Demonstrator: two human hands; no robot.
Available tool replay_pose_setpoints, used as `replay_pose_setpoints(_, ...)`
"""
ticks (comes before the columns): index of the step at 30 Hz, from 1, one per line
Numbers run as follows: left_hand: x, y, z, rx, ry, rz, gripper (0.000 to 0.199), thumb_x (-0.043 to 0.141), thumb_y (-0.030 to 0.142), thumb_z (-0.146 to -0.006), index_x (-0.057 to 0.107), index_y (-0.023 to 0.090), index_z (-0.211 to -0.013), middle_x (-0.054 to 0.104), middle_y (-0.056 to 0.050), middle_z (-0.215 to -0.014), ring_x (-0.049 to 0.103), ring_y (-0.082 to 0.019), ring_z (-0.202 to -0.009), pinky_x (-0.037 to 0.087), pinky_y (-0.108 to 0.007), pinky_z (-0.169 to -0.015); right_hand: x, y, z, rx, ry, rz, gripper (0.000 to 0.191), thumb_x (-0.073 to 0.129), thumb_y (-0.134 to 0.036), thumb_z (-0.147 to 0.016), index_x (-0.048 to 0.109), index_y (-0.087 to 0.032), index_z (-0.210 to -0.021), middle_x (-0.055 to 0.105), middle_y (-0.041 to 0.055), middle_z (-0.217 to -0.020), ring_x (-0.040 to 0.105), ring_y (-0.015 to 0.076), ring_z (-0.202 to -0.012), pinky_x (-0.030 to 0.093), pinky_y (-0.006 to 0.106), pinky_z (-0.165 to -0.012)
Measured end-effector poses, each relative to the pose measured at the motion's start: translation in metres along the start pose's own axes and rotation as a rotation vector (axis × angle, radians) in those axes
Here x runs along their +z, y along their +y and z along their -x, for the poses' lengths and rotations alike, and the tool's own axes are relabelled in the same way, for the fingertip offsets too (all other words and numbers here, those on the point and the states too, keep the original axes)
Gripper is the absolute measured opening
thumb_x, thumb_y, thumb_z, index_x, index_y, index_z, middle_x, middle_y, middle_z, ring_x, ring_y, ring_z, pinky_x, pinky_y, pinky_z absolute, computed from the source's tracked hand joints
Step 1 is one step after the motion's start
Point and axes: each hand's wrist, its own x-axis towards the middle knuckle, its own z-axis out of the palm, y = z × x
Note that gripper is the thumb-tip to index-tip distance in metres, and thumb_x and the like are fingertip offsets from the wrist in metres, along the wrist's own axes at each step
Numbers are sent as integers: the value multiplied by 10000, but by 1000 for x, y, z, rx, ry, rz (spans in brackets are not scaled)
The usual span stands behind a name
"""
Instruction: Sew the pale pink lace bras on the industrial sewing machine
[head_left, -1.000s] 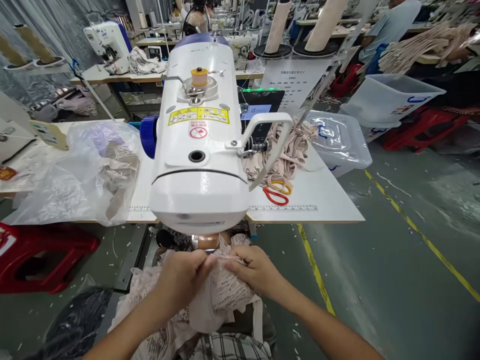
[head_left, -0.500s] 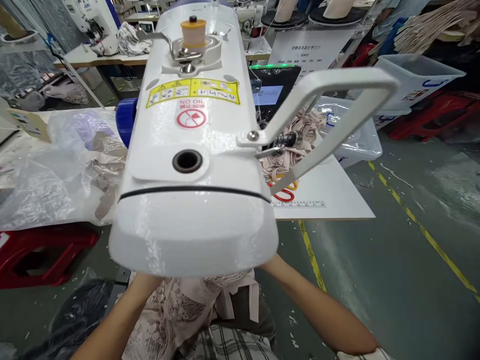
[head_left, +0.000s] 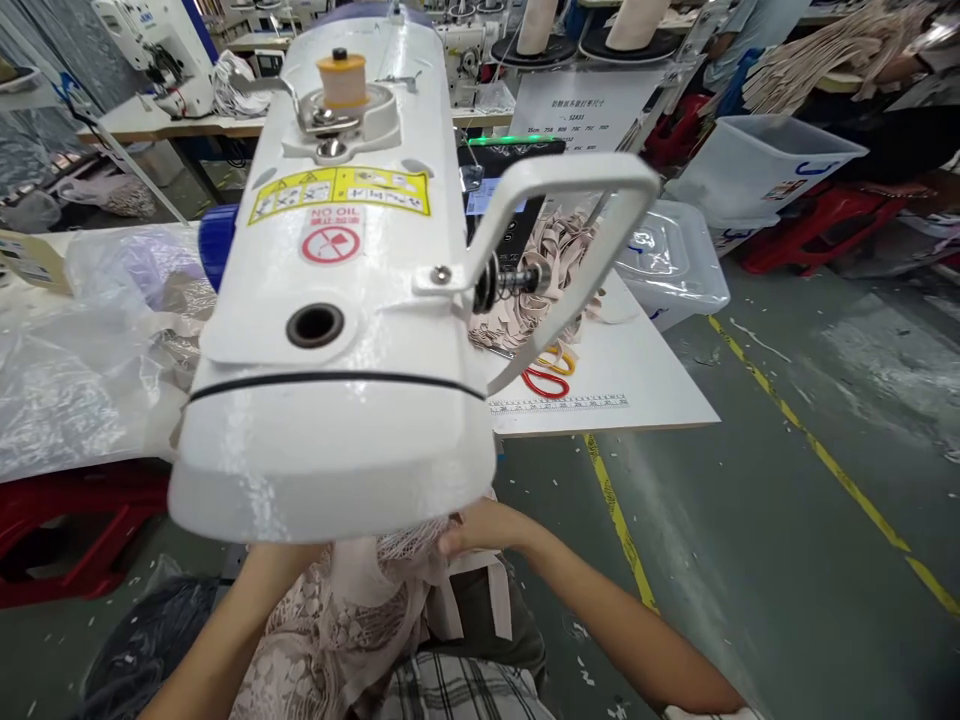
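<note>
Holding pale lace cloth (head_left: 334,610) w/ R hand (head_left: 480,525), closing thumb & fingers narrowly on gathered edge, just beside white machine head (head_left: 330,450). Reaching under machine head w/ L hand (head_left: 289,560); hiding fingertips there, so being unable to tell grip, open or closed. Hanging lace cloth betw. both forearms, bunching it down over lap, w/ top part disappearing behind machine head. Dangling flat pale bands (head_left: 499,600) beside it, over dark trousers (head_left: 521,635).

Judging by look: prob. handling v. soft & limp, weighing little per layer but dragging a bit as a bunch. Prob. stretching & sliding betw. layers, not holding any shape. Risking snags or pulled threads in the open mesh, so best pinching at thicker gathered edge or plain smooth part (head_left: 356,575), w/ fingertips flat, & supporting the bulk from below; avoiding tugging on mesh or on loose bands alone.

Lying on tabletop (head_left: 652,385) near machine head: pile of fabric strips (head_left: 562,245), w/ scissors (head_left: 546,384) just beside, touching or nearly so.
</note>
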Motion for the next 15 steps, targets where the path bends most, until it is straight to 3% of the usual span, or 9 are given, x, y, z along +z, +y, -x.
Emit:
replay_pose_setpoints(2,-4,14,-6,22,-44,-16,280,637,420,-768,562,209,-599,636,-31,-615,609,-214,-737,515,-270,-657,1,11,1,21,-162,-12,889,860,-504,-604,541,-187,-1371,606,128,-1322,518,334,-1280,431,438,-1059)
replay_pose_setpoints(4,-7,24,-9,42,-87,-26,255,610,408,-784,593,202,-634,635,-32,-611,605,-212,-732,504,-265,-652,1,20,5,83,-210,-36,699,848,-452,-642,641,-202,-1261,657,110,-1259,598,312,-1180,464,434,-1031)
replay_pose_setpoints(9,-9,36,-4,19,-74,-38,319,559,428,-821,547,206,-592,507,8,-513,489,-154,-582,429,-236,-551,-1,41,28,176,-131,-338,448,834,-492,-662,748,-164,-954,746,88,-1011,682,259,-993,513,409,-959)
replay_pose_setpoints(13,-6,39,0,-108,-142,-36,519,542,466,-832,251,221,-480,197,55,-448,194,-78,-454,199,-220,-424,1,50,45,143,-20,-436,496,685,-631,-784,724,-141,-854,737,77,-870,688,204,-847,522,388,-901)
replay_pose_setpoints(15,-5,38,0,-162,-206,-40,566,527,502,-839,174,224,-495,141,57,-460,137,-72,-454,137,-237,-429,3,50,51,124,19,-462,521,645,-654,-809,710,-139,-841,724,71,-831,679,186,-792,528,379,-877)
